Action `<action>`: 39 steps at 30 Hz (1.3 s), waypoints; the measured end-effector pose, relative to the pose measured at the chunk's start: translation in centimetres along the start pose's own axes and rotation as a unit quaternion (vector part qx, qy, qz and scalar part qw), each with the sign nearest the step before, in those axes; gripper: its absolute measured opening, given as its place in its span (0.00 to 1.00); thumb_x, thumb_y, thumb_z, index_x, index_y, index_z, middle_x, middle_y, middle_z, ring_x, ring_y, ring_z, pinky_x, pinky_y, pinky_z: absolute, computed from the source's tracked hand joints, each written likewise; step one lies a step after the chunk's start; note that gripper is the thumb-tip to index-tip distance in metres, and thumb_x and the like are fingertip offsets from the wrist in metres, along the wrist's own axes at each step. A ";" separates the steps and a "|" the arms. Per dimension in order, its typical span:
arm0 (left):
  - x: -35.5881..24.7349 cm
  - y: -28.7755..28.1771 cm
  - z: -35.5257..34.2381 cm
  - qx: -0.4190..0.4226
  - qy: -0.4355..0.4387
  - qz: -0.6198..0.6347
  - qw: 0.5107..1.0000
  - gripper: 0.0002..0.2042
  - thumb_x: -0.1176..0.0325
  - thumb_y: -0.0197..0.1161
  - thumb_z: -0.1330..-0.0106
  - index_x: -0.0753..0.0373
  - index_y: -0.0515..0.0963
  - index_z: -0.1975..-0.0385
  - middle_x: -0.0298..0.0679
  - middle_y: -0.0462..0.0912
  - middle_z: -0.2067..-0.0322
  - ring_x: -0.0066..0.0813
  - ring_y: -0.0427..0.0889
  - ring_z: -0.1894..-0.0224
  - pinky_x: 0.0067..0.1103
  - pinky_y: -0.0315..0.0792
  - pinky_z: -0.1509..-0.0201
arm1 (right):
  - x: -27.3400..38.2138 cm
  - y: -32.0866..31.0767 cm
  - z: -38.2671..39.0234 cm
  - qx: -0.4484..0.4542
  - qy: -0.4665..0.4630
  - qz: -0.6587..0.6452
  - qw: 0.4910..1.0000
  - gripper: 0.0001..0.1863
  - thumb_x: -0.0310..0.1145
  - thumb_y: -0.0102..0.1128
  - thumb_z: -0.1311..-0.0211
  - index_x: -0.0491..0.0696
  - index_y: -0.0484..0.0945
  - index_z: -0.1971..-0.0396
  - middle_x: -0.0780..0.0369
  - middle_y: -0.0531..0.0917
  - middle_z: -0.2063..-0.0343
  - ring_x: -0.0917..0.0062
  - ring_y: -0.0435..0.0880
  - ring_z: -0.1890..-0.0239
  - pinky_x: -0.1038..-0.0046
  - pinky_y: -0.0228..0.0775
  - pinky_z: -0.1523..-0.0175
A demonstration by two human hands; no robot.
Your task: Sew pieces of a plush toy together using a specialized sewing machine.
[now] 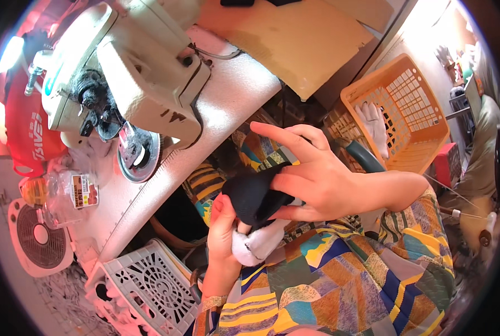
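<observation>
Above my lap I hold a small black cloth piece [244,196] with a white fluffy part [252,246] at its lower end; its exact kind I cannot make out. My left hand [222,229] grips it from the left, thumb pressed on the black cloth, the other fingers partly hidden behind or inside it. From the right, my right hand [314,185] pinches the black cloth with its lower fingers while the index finger sticks out to the upper left. A dark fold or opening shows in the cloth beneath the right fingers.
At the upper left, a cream sewing machine [149,84] with a round metal disc [141,159] stands on the white table [238,84]. Beyond lie brown cardboard [294,45] and an orange basket [441,120] holding pale gloves [373,126]. A white crate [155,285] and a fan [40,238] are lower left.
</observation>
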State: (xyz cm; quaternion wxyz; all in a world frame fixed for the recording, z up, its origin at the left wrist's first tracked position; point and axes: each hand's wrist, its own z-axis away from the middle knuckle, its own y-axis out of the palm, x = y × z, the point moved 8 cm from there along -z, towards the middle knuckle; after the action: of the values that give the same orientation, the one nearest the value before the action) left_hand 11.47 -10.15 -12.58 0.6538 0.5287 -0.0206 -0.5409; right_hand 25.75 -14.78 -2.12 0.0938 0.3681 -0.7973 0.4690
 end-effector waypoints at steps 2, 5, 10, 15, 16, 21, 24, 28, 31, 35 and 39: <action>-0.2 -0.1 0.3 -0.053 0.021 -0.009 0.998 0.17 0.59 0.53 0.28 0.68 0.73 0.51 0.40 0.83 0.63 0.12 0.69 0.82 0.14 0.69 0.74 | 0.3 0.0 0.0 0.002 -0.017 -0.005 1.000 0.18 0.41 0.72 0.58 0.44 0.79 0.73 0.54 0.81 0.64 0.50 0.65 0.36 0.52 0.55 0.45; -0.5 -1.0 0.4 0.039 0.006 0.114 0.993 0.18 0.58 0.52 0.27 0.67 0.73 0.50 0.45 0.80 0.55 0.30 0.74 0.59 0.27 0.69 0.51 | 0.9 -0.3 0.0 -0.006 -0.045 -0.006 0.999 0.17 0.43 0.70 0.54 0.45 0.81 0.71 0.60 0.82 0.67 0.49 0.66 0.36 0.52 0.54 0.45; -0.9 0.1 1.1 0.116 0.013 0.184 0.976 0.17 0.59 0.51 0.27 0.67 0.73 0.51 0.48 0.79 0.53 0.35 0.79 0.51 0.30 0.73 0.42 | 1.6 -0.6 0.1 -0.035 -0.058 0.004 0.998 0.16 0.45 0.67 0.49 0.46 0.81 0.74 0.64 0.82 0.69 0.54 0.61 0.32 0.49 0.52 0.40; -1.8 3.0 1.5 0.154 0.106 0.029 0.982 0.30 0.43 0.53 0.34 0.69 0.72 0.50 0.45 0.79 0.54 0.30 0.80 0.53 0.25 0.75 0.47 | 1.5 -0.9 -0.1 -0.019 -0.031 0.005 0.999 0.19 0.49 0.64 0.45 0.44 0.81 0.75 0.62 0.81 0.69 0.51 0.57 0.31 0.46 0.50 0.40; -1.5 3.5 1.4 0.195 0.088 0.031 0.976 0.35 0.38 0.53 0.37 0.69 0.71 0.49 0.45 0.80 0.55 0.30 0.80 0.54 0.25 0.75 0.47 | 1.3 -1.1 -0.1 -0.012 -0.017 -0.006 1.000 0.21 0.50 0.62 0.43 0.43 0.82 0.74 0.61 0.81 0.68 0.48 0.56 0.31 0.47 0.50 0.41; 0.0 3.0 0.8 0.152 0.068 -0.275 0.947 0.38 0.33 0.56 0.42 0.70 0.74 0.51 0.42 0.81 0.59 0.30 0.80 0.60 0.23 0.74 0.55 | 0.8 -2.2 0.1 -0.025 0.039 -0.087 0.995 0.27 0.54 0.57 0.37 0.41 0.79 0.77 0.54 0.80 0.68 0.39 0.50 0.31 0.47 0.48 0.42; 0.1 2.4 0.0 0.111 0.039 -0.254 0.960 0.42 0.30 0.55 0.43 0.72 0.74 0.49 0.46 0.80 0.53 0.31 0.81 0.54 0.24 0.75 0.50 | 0.1 -1.2 0.4 0.010 0.044 -0.177 0.983 0.23 0.46 0.59 0.36 0.42 0.76 0.81 0.52 0.79 0.70 0.44 0.51 0.29 0.49 0.47 0.40; -2.1 3.6 -0.3 0.038 0.137 -0.186 0.972 0.39 0.33 0.52 0.38 0.71 0.76 0.52 0.46 0.83 0.62 0.29 0.82 0.67 0.21 0.77 0.62 | 0.4 -0.4 0.3 0.007 0.015 -0.190 0.982 0.09 0.34 0.63 0.43 0.47 0.79 0.78 0.62 0.81 0.74 0.54 0.56 0.30 0.47 0.47 0.38; -3.1 1.5 -0.1 0.090 0.105 -0.192 0.972 0.30 0.41 0.59 0.37 0.70 0.77 0.59 0.44 0.84 0.71 0.20 0.76 0.77 0.16 0.70 0.71 | 0.9 -0.1 0.4 0.022 -0.005 -0.156 0.987 0.02 0.30 0.65 0.48 0.49 0.82 0.76 0.65 0.80 0.78 0.55 0.57 0.30 0.45 0.47 0.38; -2.3 -0.5 -0.3 0.009 0.077 -0.098 0.992 0.18 0.56 0.59 0.32 0.69 0.77 0.64 0.44 0.83 0.77 0.15 0.69 0.85 0.12 0.58 0.81 | 1.3 0.5 0.6 0.027 -0.029 -0.101 0.994 0.04 0.32 0.65 0.48 0.50 0.84 0.74 0.66 0.79 0.79 0.55 0.60 0.32 0.45 0.48 0.39; -2.0 -0.3 0.0 0.047 0.058 -0.055 0.996 0.18 0.56 0.56 0.30 0.70 0.77 0.62 0.46 0.84 0.75 0.16 0.72 0.84 0.12 0.60 0.81 | 1.4 0.1 0.4 -0.004 -0.038 -0.105 0.994 0.10 0.40 0.64 0.44 0.48 0.84 0.72 0.65 0.78 0.81 0.54 0.63 0.34 0.45 0.49 0.40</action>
State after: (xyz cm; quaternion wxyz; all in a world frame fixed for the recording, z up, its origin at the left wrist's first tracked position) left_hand 10.42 -8.62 -11.74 0.5979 0.5893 0.0213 -0.5429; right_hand 24.77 -15.79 -1.78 0.1138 0.4672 -0.7588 0.4394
